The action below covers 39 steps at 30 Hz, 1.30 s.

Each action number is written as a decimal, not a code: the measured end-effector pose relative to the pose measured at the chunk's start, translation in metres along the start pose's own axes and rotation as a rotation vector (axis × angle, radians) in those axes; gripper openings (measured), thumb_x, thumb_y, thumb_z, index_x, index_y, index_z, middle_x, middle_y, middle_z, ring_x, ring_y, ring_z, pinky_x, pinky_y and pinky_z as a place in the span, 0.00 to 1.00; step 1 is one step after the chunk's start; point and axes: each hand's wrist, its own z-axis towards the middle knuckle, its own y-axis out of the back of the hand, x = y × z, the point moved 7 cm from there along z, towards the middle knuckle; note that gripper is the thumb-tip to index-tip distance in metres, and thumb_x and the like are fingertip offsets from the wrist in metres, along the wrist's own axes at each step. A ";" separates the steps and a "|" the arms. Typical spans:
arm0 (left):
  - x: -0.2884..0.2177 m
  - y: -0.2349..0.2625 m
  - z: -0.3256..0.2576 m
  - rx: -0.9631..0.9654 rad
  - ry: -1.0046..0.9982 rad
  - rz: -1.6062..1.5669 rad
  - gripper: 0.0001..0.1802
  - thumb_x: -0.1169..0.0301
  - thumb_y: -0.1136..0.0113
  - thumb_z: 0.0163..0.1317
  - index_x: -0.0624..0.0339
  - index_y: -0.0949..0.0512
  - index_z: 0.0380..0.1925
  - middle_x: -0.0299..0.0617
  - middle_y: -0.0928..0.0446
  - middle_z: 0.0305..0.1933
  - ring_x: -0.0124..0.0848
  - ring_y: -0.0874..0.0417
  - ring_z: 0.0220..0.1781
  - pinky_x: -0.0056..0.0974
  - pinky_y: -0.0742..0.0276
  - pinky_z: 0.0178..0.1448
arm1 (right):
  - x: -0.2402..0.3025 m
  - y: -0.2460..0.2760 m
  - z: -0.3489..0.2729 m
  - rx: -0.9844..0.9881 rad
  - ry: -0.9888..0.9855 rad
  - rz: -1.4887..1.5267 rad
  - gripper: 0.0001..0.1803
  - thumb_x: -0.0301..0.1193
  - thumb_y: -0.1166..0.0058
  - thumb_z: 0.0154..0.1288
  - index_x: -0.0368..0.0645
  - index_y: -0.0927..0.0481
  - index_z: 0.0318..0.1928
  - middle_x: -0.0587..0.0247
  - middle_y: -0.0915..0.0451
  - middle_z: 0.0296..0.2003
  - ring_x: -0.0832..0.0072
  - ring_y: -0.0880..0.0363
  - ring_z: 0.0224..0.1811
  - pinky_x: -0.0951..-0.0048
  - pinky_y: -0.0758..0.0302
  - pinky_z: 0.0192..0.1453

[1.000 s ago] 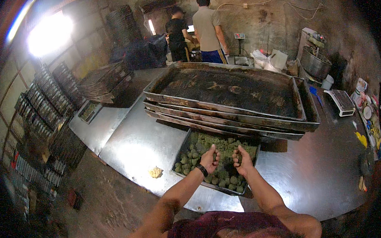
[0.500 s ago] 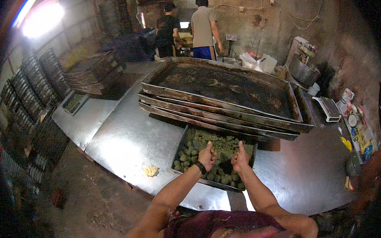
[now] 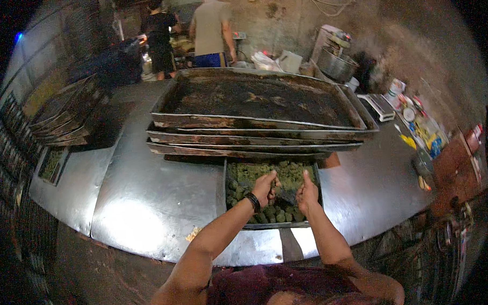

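A shallow metal tray (image 3: 225, 191) sits in front of me, with dark green balls (image 3: 278, 215) along its left and near sides. Across its far part lies a loose, crumbly green mass (image 3: 290, 174). Over the tray's middle, my left hand (image 3: 265, 188) has its fingers curled in and its thumb raised; a black band circles that wrist. My right hand (image 3: 308, 193) faces it a short way off, above the tray's right part, fingers bent and thumb up. Whatever either palm may hold is hidden by the fingers.
Large blackened baking trays (image 3: 258, 101) are stacked just beyond the small tray. A pale yellow lump (image 3: 193, 234) lies on the metal table (image 3: 143, 183) to the left. At right are a scale (image 3: 378, 107) and clutter. Two people (image 3: 210, 30) stand at the back.
The view has swung to the right, so the surroundings sit further left. Both hands stay over the tray, fingers still curled and thumbs up.
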 end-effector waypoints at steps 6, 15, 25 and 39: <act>0.007 -0.002 0.005 0.008 -0.036 -0.166 0.17 0.56 0.54 0.65 0.56 0.31 0.27 0.35 0.27 0.25 0.25 0.36 0.16 0.30 0.40 0.18 | 0.006 -0.002 0.007 0.251 -0.084 0.213 0.11 0.41 0.52 0.63 0.47 0.27 0.34 0.70 0.29 0.23 0.79 0.36 0.19 0.80 0.41 0.20; 0.015 -0.020 -0.002 0.050 -0.080 -0.289 0.16 0.52 0.55 0.65 0.51 0.32 0.27 0.34 0.31 0.24 0.24 0.33 0.23 0.28 0.38 0.22 | 0.030 0.018 0.037 0.241 0.081 -0.265 0.23 0.56 0.47 0.55 0.49 0.31 0.25 0.70 0.30 0.20 0.83 0.38 0.17 0.80 0.44 0.18; 0.016 -0.046 -0.060 -0.196 -0.361 -0.455 0.14 0.59 0.49 0.62 0.59 0.31 0.33 0.45 0.27 0.34 0.35 0.24 0.36 0.31 0.21 0.39 | 0.039 -0.005 0.026 0.709 -0.128 -0.189 0.10 0.40 0.50 0.62 0.49 0.27 0.39 0.73 0.30 0.24 0.83 0.36 0.20 0.84 0.42 0.21; -0.009 0.024 -0.091 -0.131 -0.524 -0.322 0.08 0.63 0.52 0.64 0.55 0.29 0.33 0.37 0.28 0.31 0.26 0.27 0.37 0.31 0.32 0.36 | 0.037 -0.015 0.027 0.638 -0.048 -0.242 0.17 0.48 0.51 0.60 0.47 0.26 0.33 0.68 0.25 0.31 0.80 0.35 0.22 0.79 0.43 0.22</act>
